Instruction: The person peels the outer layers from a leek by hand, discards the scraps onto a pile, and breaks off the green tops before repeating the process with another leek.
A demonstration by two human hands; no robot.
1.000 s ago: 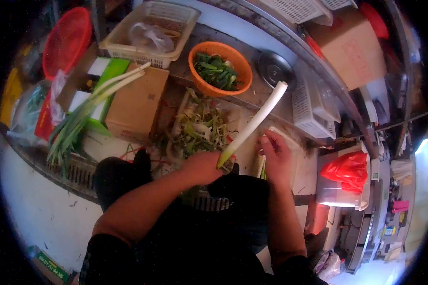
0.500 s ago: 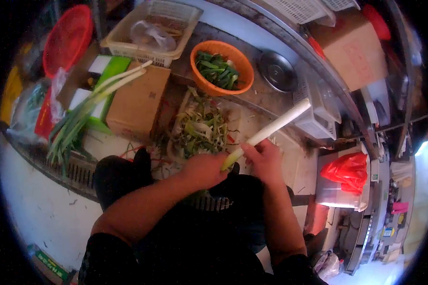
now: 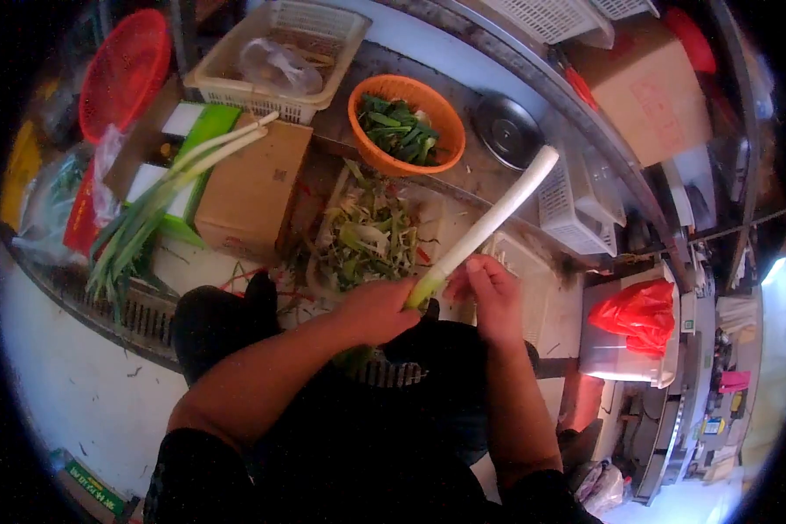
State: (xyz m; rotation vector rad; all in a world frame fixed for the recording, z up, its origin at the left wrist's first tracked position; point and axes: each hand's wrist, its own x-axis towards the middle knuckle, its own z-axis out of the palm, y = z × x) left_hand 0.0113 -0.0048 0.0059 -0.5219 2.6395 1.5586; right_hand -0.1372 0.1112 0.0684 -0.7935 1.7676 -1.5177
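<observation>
My left hand (image 3: 380, 310) is closed around the green lower end of a leek (image 3: 498, 214). The leek's thick white shaft slants up and to the right, and its white end points away from me. Just right of the shaft, my right hand (image 3: 496, 301) has its fingers loosely bent and apart, close to where green turns white. Its fingertips are partly hidden and slightly blurred. In front of my hands lies a heap of leek trimmings (image 3: 371, 236) in a shallow tray. An orange basket (image 3: 450, 113) behind it holds cut green leaves (image 3: 399, 131).
More leeks (image 3: 170, 183) lie across a cardboard box (image 3: 253, 188) and a green box at left. A cream crate (image 3: 210, 83) holds a plastic bag. To the right are a dark metal lid (image 3: 508, 131), a white basket (image 3: 572, 214) and a bin (image 3: 616, 358) with a red bag.
The leek has tilted more upright, its white end moving left and up. My right hand has come off the shaft to its right side. My left hand keeps its hold.
</observation>
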